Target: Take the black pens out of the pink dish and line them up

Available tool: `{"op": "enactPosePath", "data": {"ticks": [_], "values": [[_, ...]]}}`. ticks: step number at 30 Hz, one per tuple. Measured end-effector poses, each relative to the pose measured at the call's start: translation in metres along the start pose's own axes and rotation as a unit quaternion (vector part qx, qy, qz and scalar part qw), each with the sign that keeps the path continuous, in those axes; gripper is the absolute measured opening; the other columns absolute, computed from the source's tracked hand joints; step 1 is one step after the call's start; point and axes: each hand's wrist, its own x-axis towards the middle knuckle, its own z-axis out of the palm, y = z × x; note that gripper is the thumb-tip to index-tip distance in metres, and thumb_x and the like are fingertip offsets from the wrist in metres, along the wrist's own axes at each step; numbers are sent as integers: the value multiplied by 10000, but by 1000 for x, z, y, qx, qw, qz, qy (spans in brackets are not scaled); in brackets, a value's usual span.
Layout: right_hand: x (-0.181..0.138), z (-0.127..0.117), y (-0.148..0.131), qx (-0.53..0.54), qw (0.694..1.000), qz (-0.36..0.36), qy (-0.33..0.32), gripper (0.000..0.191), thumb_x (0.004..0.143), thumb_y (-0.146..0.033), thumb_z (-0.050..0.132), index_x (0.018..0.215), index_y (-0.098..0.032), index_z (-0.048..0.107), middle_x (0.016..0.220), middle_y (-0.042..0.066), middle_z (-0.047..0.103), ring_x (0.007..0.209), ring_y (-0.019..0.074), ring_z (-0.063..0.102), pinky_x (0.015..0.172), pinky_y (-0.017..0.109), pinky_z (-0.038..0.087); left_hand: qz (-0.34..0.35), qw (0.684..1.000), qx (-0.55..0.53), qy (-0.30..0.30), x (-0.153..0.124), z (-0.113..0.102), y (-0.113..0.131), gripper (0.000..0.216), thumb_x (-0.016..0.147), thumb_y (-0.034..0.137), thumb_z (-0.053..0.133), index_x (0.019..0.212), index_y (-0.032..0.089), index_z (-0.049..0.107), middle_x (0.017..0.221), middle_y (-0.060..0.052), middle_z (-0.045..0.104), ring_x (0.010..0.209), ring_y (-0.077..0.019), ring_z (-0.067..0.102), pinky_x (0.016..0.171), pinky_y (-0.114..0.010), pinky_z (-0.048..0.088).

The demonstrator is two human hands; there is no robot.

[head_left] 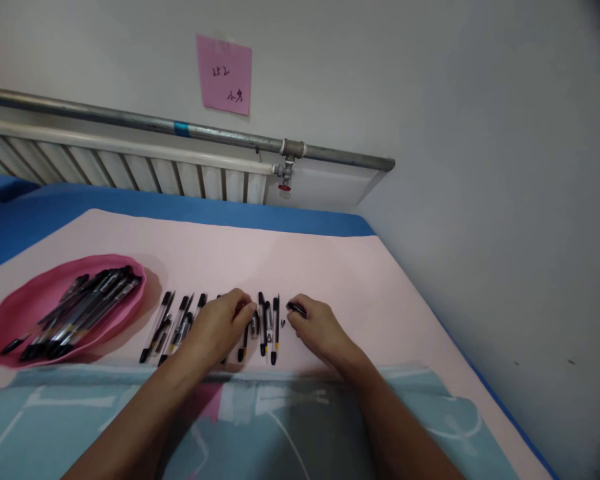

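A row of pen parts lies on the pink table: clear barrels with black ends, thin refills and black caps. My left hand (224, 321) is over the middle of this row, thumb and forefinger pinched together; whatever they hold is hidden. To its right, my right hand (316, 325) is closed on a black pen cap (296, 308), held between thumb and fingers. Between the hands are a pen barrel (263, 327), a clear cap (269, 319) and a refill beside another barrel (275, 333). A tiny piece (283, 323) lies near my right fingertips, too small to name.
A pink oval basket (125, 333) full of black pens stands at the left. Light blue patterned cloth (290, 427) covers the near edge. Behind the table (330, 260) run a white radiator (145, 177) and a metal pipe (230, 136); a wall rises at the right.
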Motion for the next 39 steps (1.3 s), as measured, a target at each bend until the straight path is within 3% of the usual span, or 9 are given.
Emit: {"op": "enactPosePath", "data": {"ticks": [8, 21, 34, 39], "values": [[-10, -4, -6, -74, 997, -28, -10, 278, 767, -221, 497, 1022, -147, 580, 975, 97, 600, 883, 180, 525, 761, 269, 364, 4, 1000, 14, -8, 1, 1, -2, 268, 827, 347, 369, 857, 178, 575, 777, -52, 649, 710, -177, 572, 623, -274, 381], [-9, -3, -6, -44, 999, -13, -22, 156, 675, -100, 509, 787, -175, 587, 743, 19, 598, 673, 122, 501, 610, 220, 338, -4, 1000, 26, -15, 1, 0, 0, 249, 825, 331, 380, 841, 179, 576, 772, -50, 650, 701, -175, 573, 607, -260, 368], [-8, -1, -4, -13, 1000, -15, -14, 193, 675, -77, 442, 768, -175, 580, 677, 15, 607, 636, 118, 518, 597, 217, 355, -10, 1000, 22, -5, 1, -6, -1, 255, 818, 337, 380, 843, 181, 581, 733, -39, 647, 680, -174, 572, 602, -262, 363], [-11, -4, -6, -20, 1000, -11, 12, 198, 693, -106, 401, 750, -181, 575, 602, 12, 592, 567, 127, 513, 552, 228, 349, -13, 999, 29, 34, 2, -12, -8, 250, 824, 318, 389, 844, 178, 595, 749, -44, 656, 706, -173, 585, 620, -254, 376]]}}
